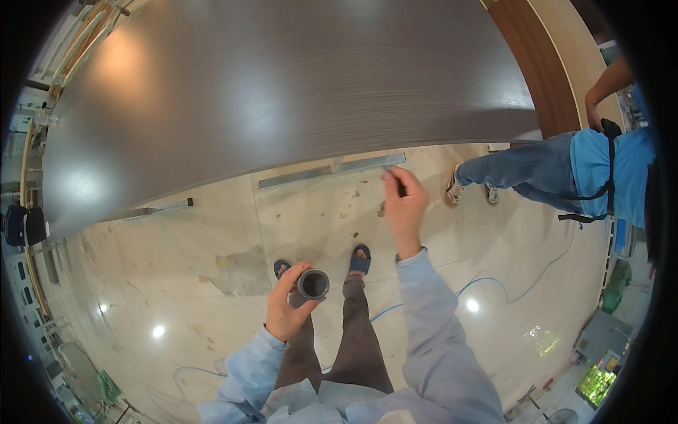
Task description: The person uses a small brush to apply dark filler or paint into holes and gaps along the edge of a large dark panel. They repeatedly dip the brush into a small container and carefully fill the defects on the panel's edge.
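Observation:
A small round dark container (313, 274) with an uncovered top is gripped in my left hand (284, 314), thumb and fingers around its side. Its inside looks dark grey, and I cannot make out what it holds. My right hand (407, 215) is raised just short of the near edge of a large dark wood-grain board (296, 85). Its fingers are curled into a pinch, with a dark patch between them that I cannot name. The hand appears apart from the board in this view.
Beneath the board run metal supports (332, 170). At the right stands another person in a blue top (590, 169), beside brown and pale panels (533, 60). A blue hose (487, 280) winds across the pale floor (212, 240). A green-lit box (599, 381) is at lower right.

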The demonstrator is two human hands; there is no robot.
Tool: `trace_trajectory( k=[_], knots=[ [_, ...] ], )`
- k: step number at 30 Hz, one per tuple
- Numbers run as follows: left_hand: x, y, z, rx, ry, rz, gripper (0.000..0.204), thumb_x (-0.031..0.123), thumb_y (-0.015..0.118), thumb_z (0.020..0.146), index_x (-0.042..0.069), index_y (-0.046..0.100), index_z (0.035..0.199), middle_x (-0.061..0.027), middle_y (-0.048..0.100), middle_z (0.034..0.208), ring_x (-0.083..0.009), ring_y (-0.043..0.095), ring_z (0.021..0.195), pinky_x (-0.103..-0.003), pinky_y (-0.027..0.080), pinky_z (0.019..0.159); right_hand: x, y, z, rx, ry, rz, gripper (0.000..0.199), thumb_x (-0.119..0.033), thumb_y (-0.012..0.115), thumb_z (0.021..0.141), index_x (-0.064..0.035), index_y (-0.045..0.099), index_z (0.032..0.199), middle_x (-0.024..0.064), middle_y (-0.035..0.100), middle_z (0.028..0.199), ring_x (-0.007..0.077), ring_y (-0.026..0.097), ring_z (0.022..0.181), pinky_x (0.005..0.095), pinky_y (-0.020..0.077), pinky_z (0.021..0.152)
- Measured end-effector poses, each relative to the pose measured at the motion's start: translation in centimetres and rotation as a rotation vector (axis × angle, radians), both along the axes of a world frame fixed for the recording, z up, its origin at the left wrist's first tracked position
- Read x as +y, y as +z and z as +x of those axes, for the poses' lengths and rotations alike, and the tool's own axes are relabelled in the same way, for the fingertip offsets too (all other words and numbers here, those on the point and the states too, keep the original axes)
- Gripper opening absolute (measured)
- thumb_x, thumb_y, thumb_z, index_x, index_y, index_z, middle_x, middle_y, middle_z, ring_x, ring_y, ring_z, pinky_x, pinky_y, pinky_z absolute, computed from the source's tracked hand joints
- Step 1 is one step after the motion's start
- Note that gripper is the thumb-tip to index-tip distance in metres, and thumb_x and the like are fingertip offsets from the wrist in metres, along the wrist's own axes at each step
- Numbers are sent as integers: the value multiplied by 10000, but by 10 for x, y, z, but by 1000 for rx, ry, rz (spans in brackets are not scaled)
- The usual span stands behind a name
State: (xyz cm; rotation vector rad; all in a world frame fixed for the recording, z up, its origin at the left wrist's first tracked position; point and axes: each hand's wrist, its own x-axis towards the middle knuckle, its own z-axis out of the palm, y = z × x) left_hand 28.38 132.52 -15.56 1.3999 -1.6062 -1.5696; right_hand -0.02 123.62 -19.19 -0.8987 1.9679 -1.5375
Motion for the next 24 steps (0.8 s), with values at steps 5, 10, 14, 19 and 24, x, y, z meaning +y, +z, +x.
trace_trajectory(
  k=[5, 10, 14, 19, 24],
  knots=[
    [-1, -3, 17, -12, 19, 16, 722, 34, 903, 746, 51, 609, 1406, -98, 643, 1444, -218, 659, 1241, -334, 540, 950, -10, 0, 44, 101, 151, -107, 104, -55, 731, 961, 13, 744, 1038, -11, 678, 820, 58, 545, 701, 243, 445, 620],
    [-7, -1, 26, -23, 28, -19, 716, 53, 901, 752, 57, 611, 1406, -91, 649, 1437, -218, 662, 1229, -337, 536, 947, -8, 15, 18, 56, -102, 36, 98, -43, 729, 957, 13, 742, 1037, -11, 668, 807, 60, 543, 704, 243, 446, 625],
    [-13, -4, 32, -35, 27, 0, 716, 49, 895, 753, 65, 611, 1410, -85, 650, 1433, -221, 657, 1235, -346, 536, 950, -20, 2, 46, 104, 82, -96, 91, -47, 728, 963, 11, 743, 1031, -13, 669, 825, 58, 532, 693, 238, 443, 622],
    [-18, -8, 48, -35, 38, -14, 717, 56, 899, 755, 72, 610, 1411, -84, 649, 1432, -224, 653, 1243, -352, 535, 953, -33, -9, 98, 105, 244, -130, 97, -59, 734, 967, 14, 741, 1030, -12, 674, 851, 54, 536, 687, 231, 448, 623],
    [-27, -7, 83, -12, 59, -44, 718, 55, 903, 756, 71, 608, 1411, -91, 646, 1439, -225, 661, 1231, -348, 545, 948, -33, 4, 89, 46, 48, -21, 118, -67, 739, 962, 21, 743, 1041, 0, 667, 833, 62, 536, 695, 243, 446, 617]
  ],
)
